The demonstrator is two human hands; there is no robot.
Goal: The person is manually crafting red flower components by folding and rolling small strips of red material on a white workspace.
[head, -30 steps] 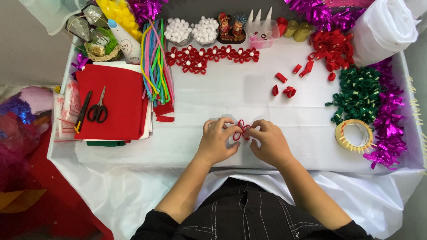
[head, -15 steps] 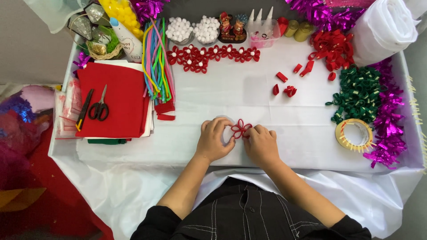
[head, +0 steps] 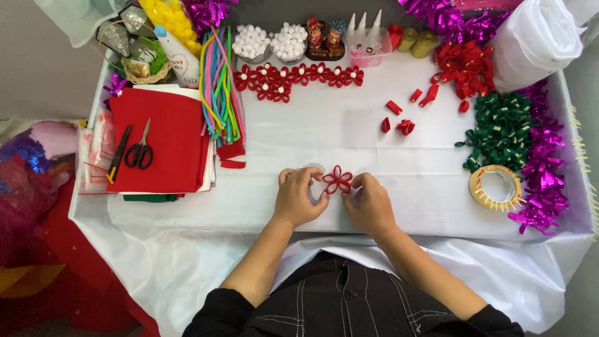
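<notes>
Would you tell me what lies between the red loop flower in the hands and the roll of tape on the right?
In the head view, only bare white table cover separates the red loop flower from the tape roll; the right hand sits beside the flower.

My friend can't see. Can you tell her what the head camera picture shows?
Two hands, left hand and right hand, press a red looped flower on a white table. Scissors lie on red felt to the left.

A red looped flower (head: pixel 337 180) is lying on the white tablecloth (head: pixel 349 137). Red felt sheets (head: pixel 167 138) are showing under black-handled scissors (head: pixel 140 150), while green ribbon loops (head: pixel 501 128) are sitting beside magenta tinsel (head: pixel 544 181) and multicoloured cords (head: pixel 220 87).
</notes>
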